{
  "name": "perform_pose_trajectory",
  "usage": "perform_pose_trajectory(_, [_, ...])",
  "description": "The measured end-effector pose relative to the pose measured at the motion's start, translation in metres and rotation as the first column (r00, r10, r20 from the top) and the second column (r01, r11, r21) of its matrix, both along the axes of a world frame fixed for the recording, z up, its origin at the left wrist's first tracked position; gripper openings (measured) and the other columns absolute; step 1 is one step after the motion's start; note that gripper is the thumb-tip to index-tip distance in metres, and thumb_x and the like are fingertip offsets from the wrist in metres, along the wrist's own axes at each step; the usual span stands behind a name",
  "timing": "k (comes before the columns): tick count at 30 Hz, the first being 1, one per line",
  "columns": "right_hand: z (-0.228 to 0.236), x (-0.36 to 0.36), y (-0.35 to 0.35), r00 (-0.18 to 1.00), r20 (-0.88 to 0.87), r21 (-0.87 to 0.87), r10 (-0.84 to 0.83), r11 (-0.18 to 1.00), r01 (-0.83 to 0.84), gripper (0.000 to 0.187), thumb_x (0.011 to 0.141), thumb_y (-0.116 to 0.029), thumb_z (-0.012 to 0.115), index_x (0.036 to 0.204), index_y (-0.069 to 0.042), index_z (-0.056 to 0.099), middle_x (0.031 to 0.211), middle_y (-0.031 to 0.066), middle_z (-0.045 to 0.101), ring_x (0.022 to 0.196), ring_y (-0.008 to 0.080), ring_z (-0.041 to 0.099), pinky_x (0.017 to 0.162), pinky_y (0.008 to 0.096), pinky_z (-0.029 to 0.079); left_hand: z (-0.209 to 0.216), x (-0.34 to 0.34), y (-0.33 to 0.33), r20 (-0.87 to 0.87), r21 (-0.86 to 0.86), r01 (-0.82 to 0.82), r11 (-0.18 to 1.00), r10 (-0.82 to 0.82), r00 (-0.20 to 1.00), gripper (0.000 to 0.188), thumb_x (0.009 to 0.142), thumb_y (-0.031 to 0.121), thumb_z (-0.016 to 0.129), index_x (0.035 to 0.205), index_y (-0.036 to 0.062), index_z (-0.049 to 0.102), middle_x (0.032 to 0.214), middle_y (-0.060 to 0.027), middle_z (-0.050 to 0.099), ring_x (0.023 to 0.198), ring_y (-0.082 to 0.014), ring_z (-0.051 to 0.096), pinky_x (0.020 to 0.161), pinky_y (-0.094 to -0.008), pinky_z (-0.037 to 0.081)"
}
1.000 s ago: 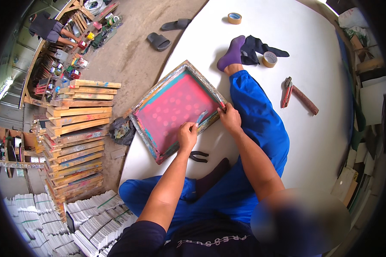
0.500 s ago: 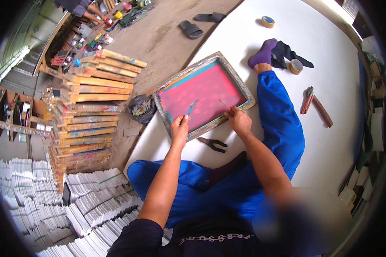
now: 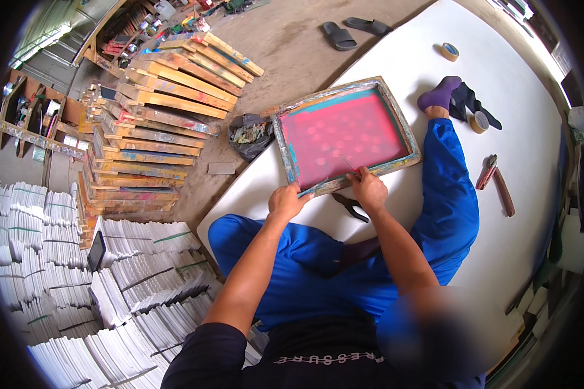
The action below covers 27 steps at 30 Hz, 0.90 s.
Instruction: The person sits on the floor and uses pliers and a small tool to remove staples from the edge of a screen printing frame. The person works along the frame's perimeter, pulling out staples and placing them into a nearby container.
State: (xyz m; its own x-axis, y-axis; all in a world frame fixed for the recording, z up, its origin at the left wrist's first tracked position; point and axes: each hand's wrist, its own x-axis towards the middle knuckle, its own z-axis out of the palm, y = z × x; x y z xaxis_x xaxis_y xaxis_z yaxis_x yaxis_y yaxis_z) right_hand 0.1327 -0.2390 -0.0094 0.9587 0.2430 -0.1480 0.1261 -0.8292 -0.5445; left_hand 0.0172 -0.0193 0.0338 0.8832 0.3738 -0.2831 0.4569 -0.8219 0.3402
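Observation:
A wooden screen-printing frame [image 3: 280,153] with pink mesh and teal edges lies tilted on the white board in front of me. My left hand [image 3: 288,201] is closed at the frame's near-left corner, its fingertips partly hidden. Near the middle of the close edge, my right hand [image 3: 370,189] is shut on a thin pointed tool with a red handle [image 3: 352,172]. Its slim tip reaches over the mesh; its exact kind is unclear. Black-handled pliers [image 3: 352,208] lie on the board below the frame, close to my right hand.
Rolls of tape [image 3: 449,52], a dark cloth [image 3: 467,104] and a red-handled tool [image 3: 486,172] lie on the white board [image 3: 519,123]. Stacked wooden frames [image 3: 169,129] and bundled white sheets [image 3: 143,279] stand to the left. Beyond the board are black slippers [image 3: 339,35] and a black bag [image 3: 250,137].
My left hand has come down onto the frame's near-left corner; the bluish strip it held up no longer shows clearly. The whole view has shifted, with the scene sitting further right.

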Motion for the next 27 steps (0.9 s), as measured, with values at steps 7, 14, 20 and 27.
perform_pose_trajectory(7, [-0.001,0.004,-0.005,1.0,-0.021,-0.035,-0.001,0.999,0.0,0.04,0.091,-0.049,0.065,0.113,-0.016,0.066,0.095,0.0144,0.075,0.089,0.0384,0.072,0.076,0.0499,0.055,-0.014,-0.019,0.032,0.016,-0.184,-0.109,0.977,0.114,0.993,0.034,0.086,0.041,0.072,0.083,0.0068,0.075,0.08,-0.0176,0.071,0.08,-0.0335,0.069,0.07,-0.0441,0.05])
perform_pose_trajectory(14, [0.001,0.001,-0.001,0.999,-0.02,-0.013,-0.025,1.0,0.025,0.038,0.09,-0.048,0.067,0.108,-0.014,0.068,0.093,0.0141,0.075,0.09,0.04,0.071,0.078,0.0512,0.055,-0.071,-0.024,0.022,0.38,-0.697,0.054,0.715,0.304,0.874,0.027,0.094,0.021,0.068,0.08,-0.0025,0.066,0.075,-0.0029,0.061,0.07,-0.0117,0.056,0.066,-0.0299,0.047])
perform_pose_trajectory(20, [0.012,0.002,0.002,0.999,-0.037,-0.086,-0.029,0.996,0.026,0.038,0.089,-0.047,0.068,0.109,-0.015,0.068,0.095,0.0114,0.076,0.091,0.0369,0.072,0.079,0.0493,0.055,-0.067,-0.021,0.029,0.193,-0.857,-0.129,0.499,0.544,0.817,0.032,0.102,0.029,0.057,0.078,0.0085,0.057,0.069,0.0024,0.05,0.064,-0.0073,0.048,0.057,-0.0273,0.044])
perform_pose_trajectory(27, [0.003,0.004,0.0,0.999,-0.039,-0.048,-0.022,0.999,0.02,0.039,0.089,-0.048,0.069,0.113,-0.018,0.068,0.1,0.0081,0.076,0.093,0.0355,0.072,0.08,0.0481,0.056,-0.065,-0.026,0.026,0.276,-0.843,-0.098,0.529,0.582,0.764,0.036,0.103,0.029,0.056,0.072,0.0113,0.049,0.068,0.0032,0.045,0.064,-0.008,0.044,0.06,-0.027,0.042])
